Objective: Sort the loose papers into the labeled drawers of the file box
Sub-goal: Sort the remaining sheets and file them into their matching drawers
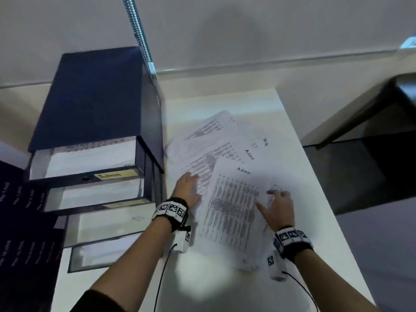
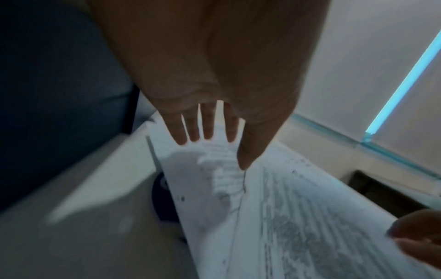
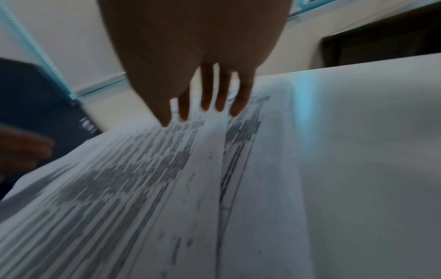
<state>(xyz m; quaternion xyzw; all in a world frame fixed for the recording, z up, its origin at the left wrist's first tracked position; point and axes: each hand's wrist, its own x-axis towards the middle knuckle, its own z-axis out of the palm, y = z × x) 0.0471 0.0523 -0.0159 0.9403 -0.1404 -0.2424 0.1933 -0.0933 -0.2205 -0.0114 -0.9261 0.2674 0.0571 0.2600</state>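
Observation:
Several loose printed papers (image 1: 225, 167) lie fanned out on the white table (image 1: 225, 287), with handwritten "HR", "IT" and "Admin" on their corners. The top sheet (image 1: 234, 208) is marked "Admin". My left hand (image 1: 189, 188) lies flat on the sheets at their left edge, fingers straight (image 2: 205, 130). My right hand (image 1: 279, 206) rests on the top sheet's right side with fingers spread (image 3: 210, 98). The dark blue file box (image 1: 94, 100) stands to the left, its clear drawers pulled out in steps. The top drawer (image 1: 90, 161) bears a yellow "Admin" label (image 1: 114, 175) and holds paper.
Lower drawers (image 1: 94, 197) (image 1: 105, 224) (image 1: 101, 253) stick out toward me, each with white paper inside. A dark table (image 1: 369, 104) stands to the right past a gap. The wall runs behind the box. Cables trail from both wrist cameras.

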